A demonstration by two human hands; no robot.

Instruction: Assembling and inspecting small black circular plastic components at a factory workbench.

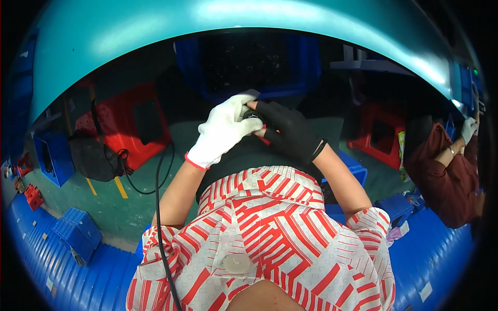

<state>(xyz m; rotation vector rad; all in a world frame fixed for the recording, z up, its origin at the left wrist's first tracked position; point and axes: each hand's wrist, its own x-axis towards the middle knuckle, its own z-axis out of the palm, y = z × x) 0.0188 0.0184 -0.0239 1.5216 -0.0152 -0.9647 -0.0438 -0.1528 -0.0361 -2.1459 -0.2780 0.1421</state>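
Note:
My left hand (224, 125) wears a white knitted glove with a red cuff edge. A black glove with bare fingertips covers my right hand (290, 130). Both hands meet in front of my waist, their fingers closed from either side around a small dark round part (251, 115). A curved, lighter edge shows on this part; most of it is hidden by the fingers, so its exact kind cannot be made out. Just beyond the hands stands a blue bin (199, 85), with dark small pieces inside that are too dim to tell apart.
A teal machine surface (155, 36) arches across the far side. Red stools (122, 122) stand at left and right. Blue crates (78, 233) are at the lower left. A black cable (158, 207) hangs along my left arm. Another person (446, 166) sits at the right.

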